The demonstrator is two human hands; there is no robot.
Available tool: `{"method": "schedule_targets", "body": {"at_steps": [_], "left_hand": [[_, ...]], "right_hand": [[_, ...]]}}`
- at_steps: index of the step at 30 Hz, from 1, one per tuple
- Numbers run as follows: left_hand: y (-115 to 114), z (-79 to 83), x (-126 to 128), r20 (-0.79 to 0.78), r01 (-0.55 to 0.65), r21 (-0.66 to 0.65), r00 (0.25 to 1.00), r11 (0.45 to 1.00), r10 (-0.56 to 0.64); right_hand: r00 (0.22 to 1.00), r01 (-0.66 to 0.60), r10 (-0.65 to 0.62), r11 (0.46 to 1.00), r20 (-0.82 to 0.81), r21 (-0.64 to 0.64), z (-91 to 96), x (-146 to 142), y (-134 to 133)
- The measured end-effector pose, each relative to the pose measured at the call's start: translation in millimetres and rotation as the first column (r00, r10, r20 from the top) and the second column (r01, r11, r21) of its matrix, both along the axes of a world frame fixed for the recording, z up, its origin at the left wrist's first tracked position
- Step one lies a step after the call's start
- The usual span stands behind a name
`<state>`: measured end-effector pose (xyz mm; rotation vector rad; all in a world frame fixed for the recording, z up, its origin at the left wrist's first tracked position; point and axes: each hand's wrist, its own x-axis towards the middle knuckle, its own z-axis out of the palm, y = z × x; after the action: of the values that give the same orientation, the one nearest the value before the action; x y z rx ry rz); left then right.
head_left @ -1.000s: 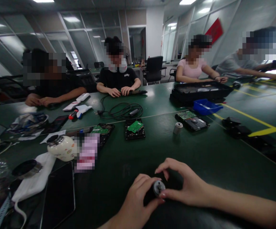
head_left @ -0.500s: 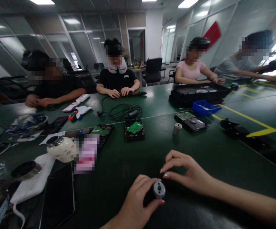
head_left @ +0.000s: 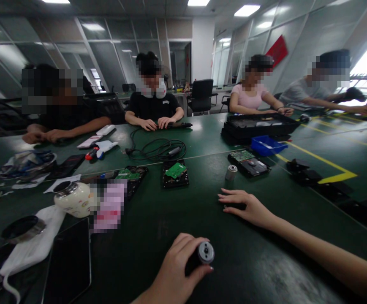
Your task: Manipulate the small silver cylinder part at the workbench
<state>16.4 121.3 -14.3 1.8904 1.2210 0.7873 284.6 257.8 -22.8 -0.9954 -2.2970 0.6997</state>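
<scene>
My left hand [head_left: 180,268] is wrapped round a small cylindrical motor [head_left: 206,252], whose grey round end with a dark centre and small holes faces up toward me. Its lower body is hidden by the fingers and shadow. Farther forward and to the right, my right hand [head_left: 245,207] hovers low over the table, thumb and fingertips close together. A tiny dark speck shows at the thumb tip, too small to name. Beyond that hand stands a silver cylinder [head_left: 231,172], upright on the table, apart from the fingers.
Hard drives with green boards [head_left: 175,173] lie ahead, one drive [head_left: 249,162] beside the silver cylinder. A blue tray [head_left: 267,146] and black cable [head_left: 154,150] sit farther off. At left are a phone [head_left: 67,261], white power strip [head_left: 34,240] and cream jar [head_left: 75,199]. Several people sit opposite.
My right hand has moved forward, away from the motor toward the silver cylinder, its fingers stretching out more. My left hand still holds the motor. The view has shifted slightly.
</scene>
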Motion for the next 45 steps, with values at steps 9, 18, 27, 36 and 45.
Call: {"method": "schedule_targets", "body": {"at_steps": [9, 18, 27, 36, 45], "left_hand": [[0.1, 1.2, 0.5, 0.014, -0.003, 0.007, 1.000, 1.000, 0.003], [0.5, -7.0, -0.6, 0.033, 0.009, 0.086, 0.999, 0.996, -0.012], [-0.5, -2.8, 1.0, 0.016, 0.001, 0.089, 1.000, 0.996, -0.002], [-0.3, -3.9, 0.4, 0.026, 0.009, 0.066, 1.000, 0.998, -0.011], [0.3, -4.3, 0.8, 0.014, 0.006, 0.071, 1.000, 0.997, -0.007]], "right_hand": [[0.969, -0.073, 0.032, 0.984, -0.247, -0.163, 33.2, -32.0, -38.3], [0.897, -0.290, 0.202, 0.940, -0.394, -0.177, 49.1, -72.2, -76.8], [0.891, -0.335, 0.279, 0.937, -0.357, -0.103, 43.2, -75.9, -78.5], [0.972, -0.195, 0.184, 0.979, -0.147, -0.063, 43.8, -63.7, -74.8], [0.966, -0.252, 0.240, 0.958, -0.097, -0.138, 48.2, -65.4, -73.6]]}}
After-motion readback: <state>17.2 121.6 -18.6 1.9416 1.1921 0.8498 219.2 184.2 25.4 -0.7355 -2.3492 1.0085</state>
